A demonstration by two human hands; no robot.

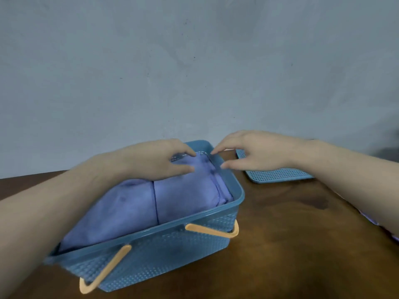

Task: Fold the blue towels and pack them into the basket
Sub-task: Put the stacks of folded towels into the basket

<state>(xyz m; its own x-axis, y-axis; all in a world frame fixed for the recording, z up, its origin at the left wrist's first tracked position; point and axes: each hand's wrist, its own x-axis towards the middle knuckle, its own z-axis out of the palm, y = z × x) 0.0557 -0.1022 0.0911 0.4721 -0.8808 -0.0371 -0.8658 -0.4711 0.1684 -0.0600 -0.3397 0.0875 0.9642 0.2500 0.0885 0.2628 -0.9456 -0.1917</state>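
Basket [164, 244] of blue perforated plastic stands on the brown wooden table [291, 244], occupying the near-centre of the view and set at a slant, its long axis running from about seven o'clock up toward one o'clock. Orange handle [212, 230] lies folded down against the near wall, its ends showing at the lower left and at the right corner. Blue towels are packed inside, folded flat and filling the basket close to the rim: one towel [112, 214] lies at the seven o'clock end, a second towel [187, 193] at the one o'clock end, the two touching along a straight seam. Further layered folds show along the right inner wall. Left hand [159, 160] reaches in over the far end of the second towel, fingers relaxed and extended, tips resting on or just above the cloth; contact cannot be confirmed owing to blur. Right hand [252, 151] hovers at the far right corner of the basket, fingers loosely spread, tips at the rim, gripping nothing that can be seen. Lid [278, 174], flat, blue and perforated, lies on the table at about two o'clock from the basket, partly under the right forearm. Pale strip of cloth [371, 219] shows at the right edge, beneath the same forearm. Grey wall [194, 61] closes the scene behind.
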